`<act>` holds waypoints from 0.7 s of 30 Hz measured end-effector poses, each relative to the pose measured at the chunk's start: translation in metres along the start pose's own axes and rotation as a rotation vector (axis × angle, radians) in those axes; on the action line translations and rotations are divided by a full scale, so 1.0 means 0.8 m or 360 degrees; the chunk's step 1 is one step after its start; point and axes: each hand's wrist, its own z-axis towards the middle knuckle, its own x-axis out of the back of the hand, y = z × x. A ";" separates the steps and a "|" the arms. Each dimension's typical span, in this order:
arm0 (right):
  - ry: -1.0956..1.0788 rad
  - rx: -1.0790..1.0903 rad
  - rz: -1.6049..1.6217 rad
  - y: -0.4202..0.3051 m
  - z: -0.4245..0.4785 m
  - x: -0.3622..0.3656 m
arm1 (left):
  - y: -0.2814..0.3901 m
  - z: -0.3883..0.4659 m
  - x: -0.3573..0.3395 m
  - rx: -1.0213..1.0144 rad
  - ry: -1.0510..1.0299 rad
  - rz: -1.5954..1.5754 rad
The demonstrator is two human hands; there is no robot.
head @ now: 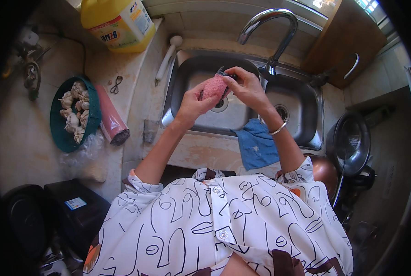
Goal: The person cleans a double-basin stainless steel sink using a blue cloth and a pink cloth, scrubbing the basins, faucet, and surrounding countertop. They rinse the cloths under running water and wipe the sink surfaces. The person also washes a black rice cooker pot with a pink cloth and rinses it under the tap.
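A pink fluffy cleaning cloth with a dark, speckled edge is bunched up above the left bowl of a steel double sink. My left hand grips its lower left side, with the thumb along the front. At the upper right, my right hand pinches the cloth's dark edge between thumb and fingers. What lies behind the cloth in my fingers is hidden. Below my right forearm, a blue cloth drapes over the sink's front rim. A chrome faucet arches behind my hands.
Left on the counter are a green basket of garlic, a pink plastic-wrapped roll, small scissors and a yellow detergent jug. A white-handled brush lies beside the sink. Right stand a wooden board and a metal strainer.
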 end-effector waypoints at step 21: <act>-0.0209 0.0610 -0.1159 -0.055 0.030 0.065 | -0.004 -0.007 0.015 0.0176 0.0185 -0.0255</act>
